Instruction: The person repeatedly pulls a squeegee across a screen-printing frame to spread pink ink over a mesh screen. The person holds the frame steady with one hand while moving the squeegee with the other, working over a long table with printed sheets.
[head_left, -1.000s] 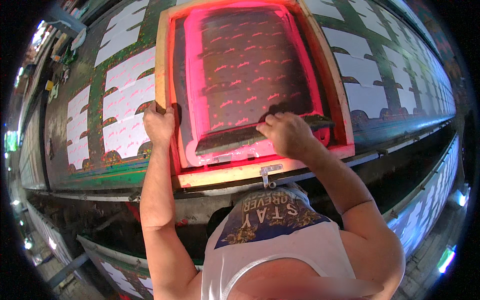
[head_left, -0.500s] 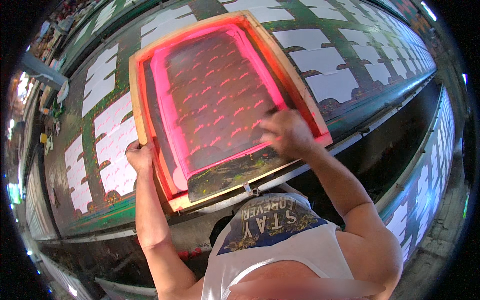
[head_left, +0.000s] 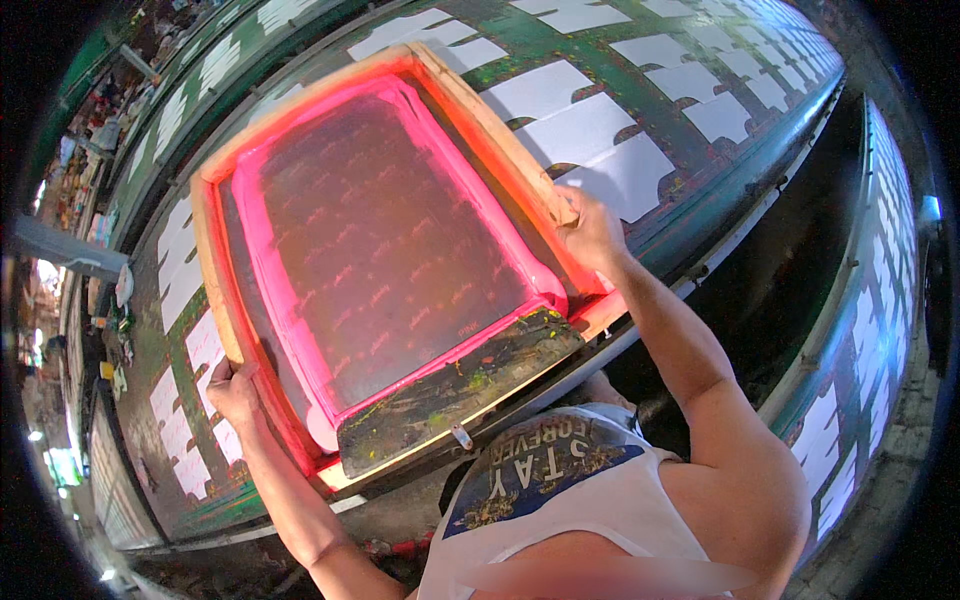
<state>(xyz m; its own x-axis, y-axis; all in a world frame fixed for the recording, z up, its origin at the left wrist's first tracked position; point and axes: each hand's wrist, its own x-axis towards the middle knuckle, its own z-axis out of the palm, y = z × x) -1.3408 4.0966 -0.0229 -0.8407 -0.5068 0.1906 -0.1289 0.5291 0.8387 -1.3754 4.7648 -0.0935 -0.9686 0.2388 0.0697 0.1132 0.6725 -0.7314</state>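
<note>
A wooden screen-printing frame [head_left: 210,270] spans the middle of the view, its inner sides stained red and pink. Thick pink ink [head_left: 275,270] lines the borders of its dark mesh [head_left: 380,230], where small repeated marks show faintly. My left hand [head_left: 235,393] grips the left rail near its lower part, fingers closed round the wood. On the opposite rail, my right hand [head_left: 592,232] is closed too, thumb over the top. A dark, paint-stained board [head_left: 450,395] crosses the frame's near end, with a small metal clip [head_left: 461,437] at its edge.
White cut pieces [head_left: 560,110] lie in rows along the long green table [head_left: 640,215]. Pieces with pink print [head_left: 172,420] lie left of the frame. Another table with white pieces [head_left: 868,330] runs along the right, beyond a dark gap. A grey beam [head_left: 70,250] stands at far left.
My right hand has moved from over the mesh's near right part to the right rail and gripped it. The frame now covers more of the printed pieces on the left; the view has also shifted.
</note>
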